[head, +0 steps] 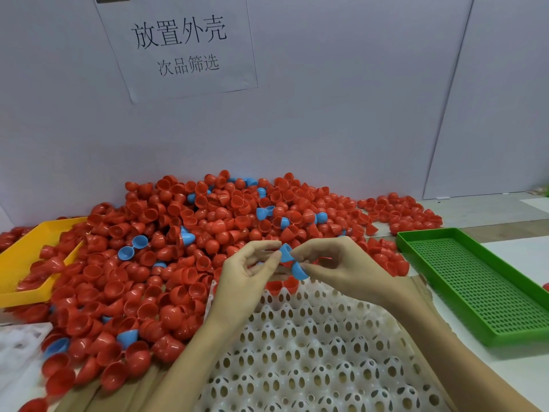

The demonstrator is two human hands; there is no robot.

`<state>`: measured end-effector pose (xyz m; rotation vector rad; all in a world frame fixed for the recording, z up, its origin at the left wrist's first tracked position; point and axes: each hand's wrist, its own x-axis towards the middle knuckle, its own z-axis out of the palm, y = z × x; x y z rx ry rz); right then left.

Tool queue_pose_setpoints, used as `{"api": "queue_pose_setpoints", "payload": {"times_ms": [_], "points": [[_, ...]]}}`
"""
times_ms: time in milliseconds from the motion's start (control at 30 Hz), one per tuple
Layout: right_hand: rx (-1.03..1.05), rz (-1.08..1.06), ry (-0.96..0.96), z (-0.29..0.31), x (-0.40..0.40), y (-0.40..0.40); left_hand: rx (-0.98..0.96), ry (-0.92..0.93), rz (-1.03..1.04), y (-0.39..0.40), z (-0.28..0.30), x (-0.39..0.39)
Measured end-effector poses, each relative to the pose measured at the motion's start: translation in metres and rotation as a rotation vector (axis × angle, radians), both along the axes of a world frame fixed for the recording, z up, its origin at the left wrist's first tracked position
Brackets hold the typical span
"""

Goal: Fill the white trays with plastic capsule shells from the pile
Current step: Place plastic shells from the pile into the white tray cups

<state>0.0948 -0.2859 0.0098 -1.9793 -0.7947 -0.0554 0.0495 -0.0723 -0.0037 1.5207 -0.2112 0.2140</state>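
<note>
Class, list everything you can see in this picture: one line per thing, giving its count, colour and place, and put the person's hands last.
Capsule shells: too many to count, mostly red, some blue, piled along the wall at centre and left.
White tray: one, white with holes, front centre under the forearms.
Second white tray: one, white, partly in view at lower left.
Yellow tray: one, yellow, left, holding red shells.
Green tray: one, green, perforated, right.
Paper sign: one, white with black writing, on the wall.
Blue shell: one hinged pair, blue, held between both hands.
Left hand: pinches the blue shell.
Right hand: pinches the blue shell.
</note>
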Motion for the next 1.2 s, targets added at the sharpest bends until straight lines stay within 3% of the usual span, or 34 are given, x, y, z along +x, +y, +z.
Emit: {"api": "queue_pose_setpoints", "payload": {"times_ms": [100, 267, 367, 733, 967, 1067, 1200], "points": [[0.006, -0.117, -0.001, -0.004, 0.006, -0.005, 0.129, -0.014, 0.028, 0.004, -0.001, 0.001], [-0.189, -0.249, -0.013, -0.018, 0.015, -0.010, 0.816, -0.315, 0.294, 0.026, -0.012, -0.005], [-0.288, -0.260, -0.052, -0.026, 0.015, -0.004, 1.034, -0.350, 0.325, 0.034, -0.016, -0.006], [-0.425, -0.278, -0.102, -0.025, 0.010, -0.001, 1.124, -0.303, 0.360, 0.042, -0.024, -0.001], [-0.249, -0.333, -0.124, -0.017, 0.011, -0.005, 1.173, -0.228, 0.220, 0.047, -0.034, 0.004], [-0.219, -0.348, -0.140, -0.019, 0.013, -0.006, 1.191, -0.288, 0.285, 0.047, -0.033, 0.003], [-0.203, -0.351, -0.148, -0.021, 0.015, -0.008, 1.076, -0.296, 0.388, 0.048, -0.019, 0.012]]}}
